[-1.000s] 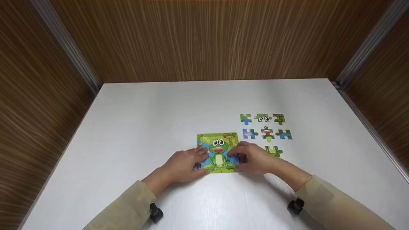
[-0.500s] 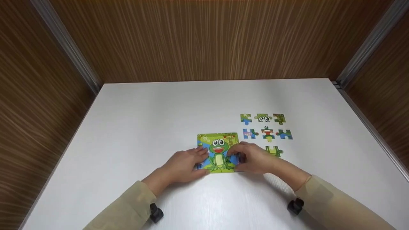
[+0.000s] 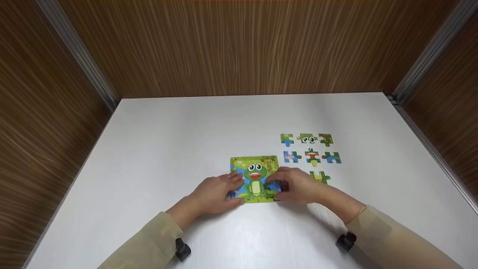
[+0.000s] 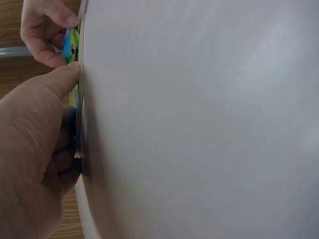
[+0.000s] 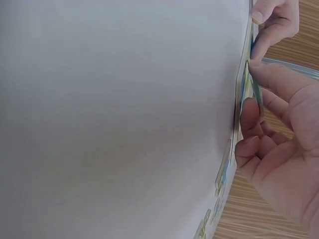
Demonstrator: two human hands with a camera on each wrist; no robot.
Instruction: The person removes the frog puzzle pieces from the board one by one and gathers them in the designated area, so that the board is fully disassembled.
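A square frog picture puzzle board (image 3: 254, 158) lies on the white table before me. My left hand (image 3: 216, 192) rests on its left side, fingertips on the picture and thumb at the near edge. My right hand (image 3: 298, 185) pinches a puzzle piece (image 4: 74, 45) at the board's lower right corner. In the right wrist view the same puzzle piece (image 5: 256, 94) stands tilted between thumb and fingers, its lower edge close to the board; whether it touches is unclear. Part of the board is hidden under both hands.
Several loose puzzle pieces lie in rows right of the board, among them one with eyes (image 3: 308, 139), one with a red mouth (image 3: 312, 157) and one with a green belly (image 3: 319, 176) beside the right wrist. A wood-grain panel (image 3: 239, 48) borders the far edge.
Both hands stay almost where they were. The right hand's fingers shift very slightly at the board's lower right corner; the loose pieces lie as before.
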